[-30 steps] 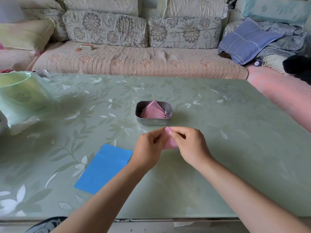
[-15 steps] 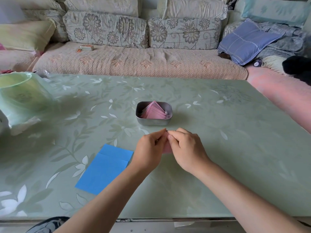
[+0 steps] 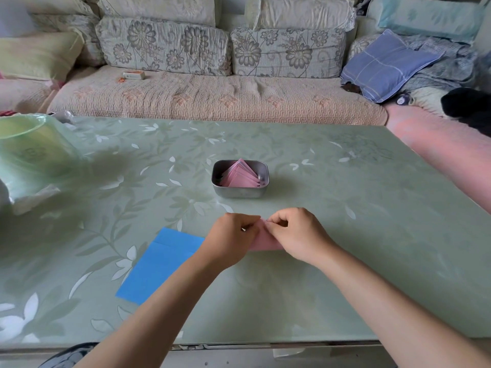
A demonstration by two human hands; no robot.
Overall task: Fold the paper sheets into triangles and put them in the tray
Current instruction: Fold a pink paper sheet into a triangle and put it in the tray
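Note:
A pink paper sheet (image 3: pixel 264 240) lies low over the green table between my two hands, mostly hidden by them. My left hand (image 3: pixel 231 237) and my right hand (image 3: pixel 297 235) both pinch its upper edge with curled fingers, knuckles nearly touching. Beyond them stands a small metal tray (image 3: pixel 240 192) holding several folded pink triangles (image 3: pixel 240 175). A stack of blue paper sheets (image 3: pixel 159 264) lies flat to the left of my left forearm.
A green plastic tub in a thin bag (image 3: pixel 29 155) stands at the table's left edge. A sofa with patterned cushions (image 3: pixel 212 96) runs along the far side, and a pink seat (image 3: pixel 446 150) borders the right. The table's near edge (image 3: pixel 239 345) is close to me.
Both hands have lowered the pink sheet from the air down toward the table and a little nearer to me. More of the sheet now shows below the fingers.

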